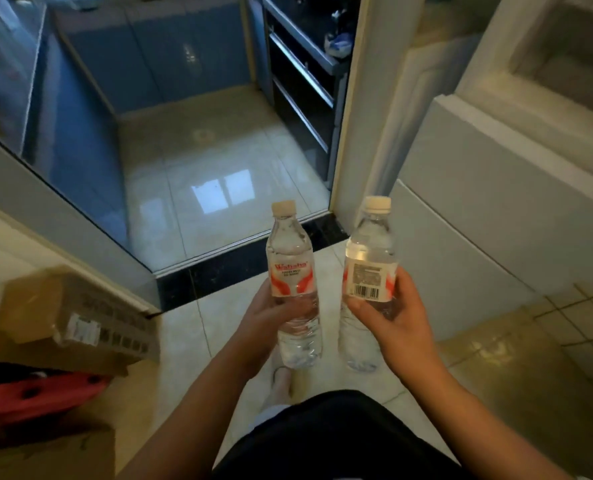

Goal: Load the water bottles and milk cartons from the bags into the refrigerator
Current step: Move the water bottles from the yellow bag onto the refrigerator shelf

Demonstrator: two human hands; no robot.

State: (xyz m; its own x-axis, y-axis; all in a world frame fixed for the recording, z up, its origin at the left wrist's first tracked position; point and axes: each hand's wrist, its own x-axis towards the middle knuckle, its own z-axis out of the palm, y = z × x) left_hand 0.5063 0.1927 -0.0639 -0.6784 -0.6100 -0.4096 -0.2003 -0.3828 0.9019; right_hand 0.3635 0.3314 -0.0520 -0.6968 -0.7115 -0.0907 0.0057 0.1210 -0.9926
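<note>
Left hand (264,317) and right hand (392,313) each curl round an upright clear plastic red-labelled water bottle, left bottle (293,271) and right bottle (369,271), caps toward twelve o'clock; white panelled unit (478,209), perhaps the refrigerator, at two o'clock, nearer the right hand.

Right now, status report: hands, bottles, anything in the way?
Left hand grips left bottle, right hand grips right bottle. Both capped, upright. Cardboard box low left, clear of hands.
</note>
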